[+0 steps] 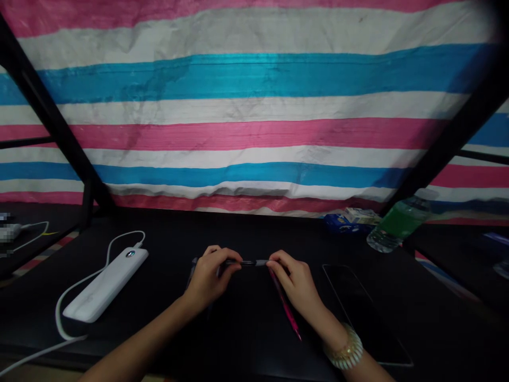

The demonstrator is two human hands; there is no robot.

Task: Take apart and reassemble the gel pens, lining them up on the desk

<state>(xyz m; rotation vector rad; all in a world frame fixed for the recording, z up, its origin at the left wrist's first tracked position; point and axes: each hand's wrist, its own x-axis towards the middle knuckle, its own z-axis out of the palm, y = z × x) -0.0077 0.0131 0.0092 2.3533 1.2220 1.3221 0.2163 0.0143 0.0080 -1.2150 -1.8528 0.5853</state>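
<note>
Between my two hands a dark pen (249,263) with a greyish end is held level, just above the black table. Thumb and fingers of my left hand (212,273) pinch its left part. My right hand (293,275) pinches the greyish right end; a beaded bracelet circles that wrist. Just below the right hand lies a pink pen (287,307), slanting toward the front, its upper end close to my fingertips. Another slim dark object (192,269) shows partly behind my left hand; its kind is unclear.
A white power bank (106,286) with a white cable (61,302) lies at left. To the right are a dark tablet or phone (363,313), a green-labelled bottle (400,223) and small blue packets (344,224). Black frame bars and a striped sheet (254,77) stand behind the table.
</note>
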